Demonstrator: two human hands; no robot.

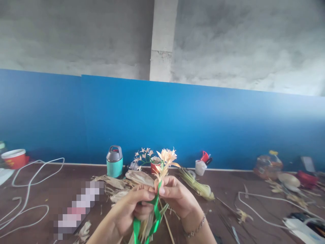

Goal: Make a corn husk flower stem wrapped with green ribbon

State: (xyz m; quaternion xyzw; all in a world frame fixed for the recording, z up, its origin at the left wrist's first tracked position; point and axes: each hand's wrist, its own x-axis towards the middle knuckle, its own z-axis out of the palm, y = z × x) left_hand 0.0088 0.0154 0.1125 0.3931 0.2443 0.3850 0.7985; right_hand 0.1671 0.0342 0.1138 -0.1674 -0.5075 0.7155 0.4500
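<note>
Up in front of me is an artificial flower spray with pale peach petals, its blossoms pointing up. Green ribbon runs along its stem between my hands and hangs below in loops. My left hand is closed, thumb against fingers, on the lower stem and ribbon. Just under the petals, my right hand pinches the stem where the ribbon meets it. The fingers hide most of the stem. Behind my hands lie dry corn husks, and a second spray of small peach flowers stands farther back.
A turquoise flask and a red cup stand near the blue partition. Right of my hands lies a bundle of pale green stalks. White cables loop across both sides. A red tub is far left.
</note>
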